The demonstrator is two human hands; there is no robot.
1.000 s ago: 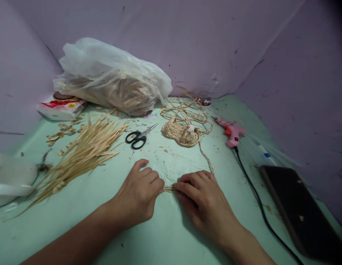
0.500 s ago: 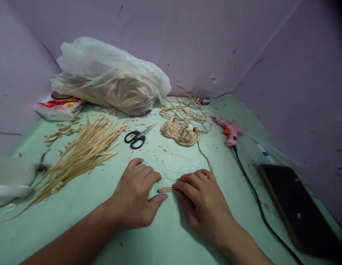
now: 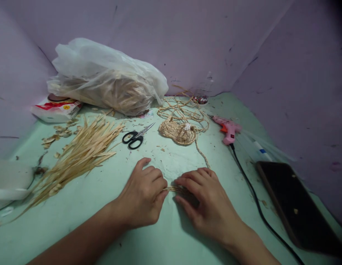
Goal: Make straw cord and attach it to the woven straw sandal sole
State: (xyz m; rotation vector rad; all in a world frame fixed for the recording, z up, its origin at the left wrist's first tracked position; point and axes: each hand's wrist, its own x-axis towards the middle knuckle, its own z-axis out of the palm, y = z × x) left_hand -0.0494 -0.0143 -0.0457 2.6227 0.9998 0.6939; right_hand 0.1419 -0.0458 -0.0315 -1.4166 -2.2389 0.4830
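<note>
My left hand point(image 3: 147, 195) pinches the end of a folded length of braided straw cord point(image 3: 173, 189) between thumb and fingers. Around the other side of that cord curves my right hand point(image 3: 204, 200), thumb and forefinger apart; its palm side is partly hidden. Beyond the right hand, the cord runs back to a coiled woven straw piece point(image 3: 178, 132), which has a cluster of white beads point(image 3: 187, 127) on it. Behind that piece lie loose loops of the same cord point(image 3: 184, 106). Scissors with black handles point(image 3: 136, 138) rest left of the woven piece, blades slightly apart.
A bundle of dry straw strips point(image 3: 85, 154) lies at left, near a white container point(image 3: 12, 180). At the back sit a plastic bag point(image 3: 110, 81) and a red-white packet point(image 3: 56, 110). A pink glue gun point(image 3: 227, 129), its black cable point(image 3: 251, 187) and a phone point(image 3: 295, 206) occupy the right.
My left hand has moved right and closed on the cord's end. My right thumb and fingers have loosened from their pinch and spread apart.
</note>
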